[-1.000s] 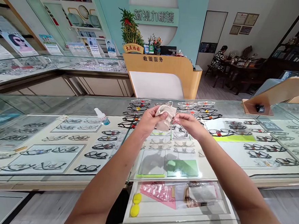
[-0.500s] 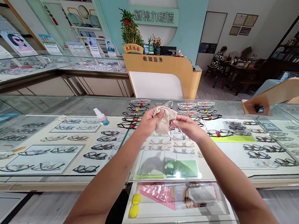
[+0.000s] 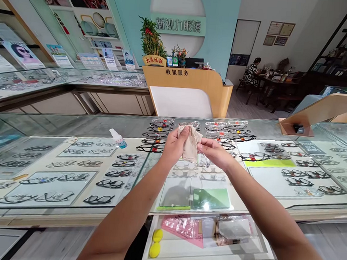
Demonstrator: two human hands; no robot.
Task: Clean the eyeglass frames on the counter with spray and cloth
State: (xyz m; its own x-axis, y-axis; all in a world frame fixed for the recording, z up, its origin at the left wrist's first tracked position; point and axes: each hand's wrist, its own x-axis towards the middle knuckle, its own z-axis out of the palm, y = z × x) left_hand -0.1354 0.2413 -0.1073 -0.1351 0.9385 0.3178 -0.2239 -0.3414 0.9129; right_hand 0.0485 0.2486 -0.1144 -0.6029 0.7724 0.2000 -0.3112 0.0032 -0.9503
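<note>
Above the glass counter (image 3: 168, 209), my left hand (image 3: 173, 146) is closed on a beige cleaning cloth (image 3: 191, 148), its thumb pressed on top. The cloth hangs down between my two hands. At its right side my right hand (image 3: 216, 152) pinches a pair of clear-framed eyeglasses (image 3: 208, 163). Most of these glasses is hidden behind the cloth and fingers; only a thin rim shows below. Rows of dark eyeglasses (image 3: 151, 148) with small red tags lie just beyond my hands on the counter.
A white spray bottle (image 3: 117, 137) with blue liquid stands left of my hands. Below, an open drawer (image 3: 212, 257) holds pink packets and yellow round cases (image 3: 154, 250). A wooden-framed mirror (image 3: 323, 112) stands at right. A person (image 3: 251, 72) sits at a far table.
The bunched cloth has opened out and now hangs lower between my hands. Less of the clear eyeglasses shows. My right hand has shifted slightly left, and the view has tilted up a little.
</note>
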